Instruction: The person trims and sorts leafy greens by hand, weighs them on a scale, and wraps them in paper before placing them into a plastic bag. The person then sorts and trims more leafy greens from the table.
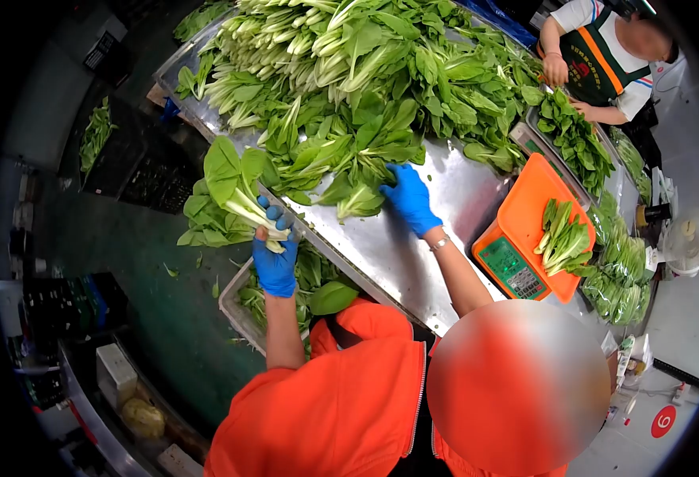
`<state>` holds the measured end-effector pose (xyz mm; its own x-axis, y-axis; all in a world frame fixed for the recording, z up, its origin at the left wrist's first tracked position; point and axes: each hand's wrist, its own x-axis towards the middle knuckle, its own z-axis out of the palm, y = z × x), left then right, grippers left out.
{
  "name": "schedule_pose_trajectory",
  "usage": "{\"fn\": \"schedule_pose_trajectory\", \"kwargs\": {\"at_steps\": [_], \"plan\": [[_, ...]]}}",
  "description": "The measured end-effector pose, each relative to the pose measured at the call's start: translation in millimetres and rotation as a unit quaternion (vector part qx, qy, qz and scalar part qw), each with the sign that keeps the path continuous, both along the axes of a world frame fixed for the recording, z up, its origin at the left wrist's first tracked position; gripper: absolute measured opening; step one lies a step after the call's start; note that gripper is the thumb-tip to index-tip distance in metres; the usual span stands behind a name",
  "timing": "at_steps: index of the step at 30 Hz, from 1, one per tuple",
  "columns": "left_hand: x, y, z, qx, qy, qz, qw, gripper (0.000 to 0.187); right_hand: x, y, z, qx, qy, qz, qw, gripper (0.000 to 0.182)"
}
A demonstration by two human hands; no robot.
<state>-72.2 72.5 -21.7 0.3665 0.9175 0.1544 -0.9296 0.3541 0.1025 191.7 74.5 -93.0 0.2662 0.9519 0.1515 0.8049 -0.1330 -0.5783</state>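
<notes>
My left hand [276, 266], in a blue glove, is closed around the pale stems of a bunch of leafy greens [238, 199]. The bunch hangs past the table's left edge, above a pale crate [230, 306] with loose leaves in it. Over the bare metal table [365, 246], my right hand [411, 200], also blue-gloved, reaches to the near edge of a large heap of the same greens [341, 71]. Its fingers are stretched out beside a small leafy head [360, 201], and nothing shows in its grasp.
An orange scale [540, 230] with a bunch of greens [563, 237] on it stands to the right. Bagged greens [616, 290] lie beyond it. At the far right, a co-worker [604, 56] handles greens in a tray [574, 143]. A dark crate [139, 171] stands left.
</notes>
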Motion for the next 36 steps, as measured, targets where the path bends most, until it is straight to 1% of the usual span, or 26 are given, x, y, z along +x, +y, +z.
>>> {"fn": "schedule_pose_trajectory", "kwargs": {"at_steps": [2,4,6,7,8,9,10,11,12,14,15,16,17,18,20,22,23,25,26,28,29,30,32,33,34,36], "plan": [[2,1,-2,-0.001,0.017,-0.001,1.0,0.047,23,-7,22,0.027,0.019,0.041,0.999,0.039],[6,2,0,0.016,0.028,-0.021,0.999,0.045,46,-15,59,-0.019,-0.016,0.103,0.994,0.034],[10,4,-6,0.014,0.01,-0.04,0.999,0.045,74,-22,78,-0.037,-0.025,0.154,0.987,0.033],[13,4,-7,0.014,0.013,-0.044,0.999,0.046,84,-25,83,0.018,-0.09,0.153,0.984,0.038],[17,3,-8,0.013,0.016,-0.048,0.999,0.047,91,-31,88,0.056,-0.18,0.084,0.979,0.045],[19,3,-10,0.012,0.014,-0.055,0.998,0.047,96,-34,85,0.08,-0.17,0.017,0.982,0.048],[20,2,-11,-0.007,0.048,-0.048,0.998,0.047,102,-34,81,0.105,-0.16,-0.048,0.98,0.051],[22,0,-12,-0.027,0.083,-0.04,0.995,0.047,103,-35,76,0.171,-0.143,-0.086,0.971,0.045],[24,-1,-10,-0.028,0.082,-0.042,0.995,0.047,99,-39,75,0.17,-0.144,-0.089,0.971,0.045],[28,-4,-6,-0.067,0.143,-0.043,0.987,0.048,82,-49,71,0.161,0.049,-0.138,0.976,0.032],[30,-4,-11,-0.067,0.143,-0.045,0.987,0.048,73,-48,56,0.172,0.056,-0.141,0.973,0.022],[32,-3,-19,-0.046,0.099,-0.073,0.991,0.048,62,-46,46,0.135,0.051,-0.137,0.98,0.02],[34,-2,-24,-0.025,0.056,-0.102,0.993,0.048,51,-46,37,0.092,0.002,-0.126,0.988,0.024],[36,-2,-25,-0.023,0.057,-0.104,0.993,0.048,36,-45,39,0.058,0.021,-0.116,0.991,0.026],[43,-4,-24,-0.004,0.052,-0.124,0.991,0.047,17,-35,32,0.074,0.003,-0.117,0.99,0.031],[46,-6,-21,0.008,0.07,-0.129,0.989,0.047,4,-25,29,0.127,-0.071,-0.106,0.984,0.036],[48,-7,-21,0.007,0.074,-0.135,0.988,0.048,-1,-22,29,0.128,-0.07,-0.108,0.983,0.036],[50,-9,-18,0.008,0.081,-0.144,0.986,0.048,-5,-15,28,0.058,-0.152,-0.097,0.982,0.036],[51,-10,-15,-0.01,0.086,-0.14,0.986,0.047,-1,-11,19,0.06,-0.151,-0.098,0.982,0.036],[49,-10,-14,-0.026,0.092,-0.135,0.986,0.047,9,-3,-2,0.007,-0.129,-0.114,0.985,0.035],[48,-9,-16,-0.018,0.084,-0.129,0.988,0.047,14,-2,-7,-0.031,-0.115,-0.121,0.985,0.031],[47,-7,-18,-0.011,0.076,-0.123,0.989,0.047,14,-5,2,-0.029,-0.116,-0.119,0.986,0.031],[43,-5,-22,-0.016,0.074,-0.12,0.99,0.047,7,-16,35,-0.079,-0.146,-0.098,0.981,0.031],[42,-4,-23,-0.023,0.072,-0.119,0.99,0.046,3,-15,44,-0.061,-0.135,-0.085,0.985,0.035],[42,-5,-22,-0.021,0.073,-0.12,0.99,0.046,-2,-10,42,-0.06,-0.134,-0.085,0.985,0.035],[45,-7,-17,-0.052,0.104,-0.12,0.986,0.045,-11,8,34,-0.111,-0.063,-0.09,0.988,0.041]]}}
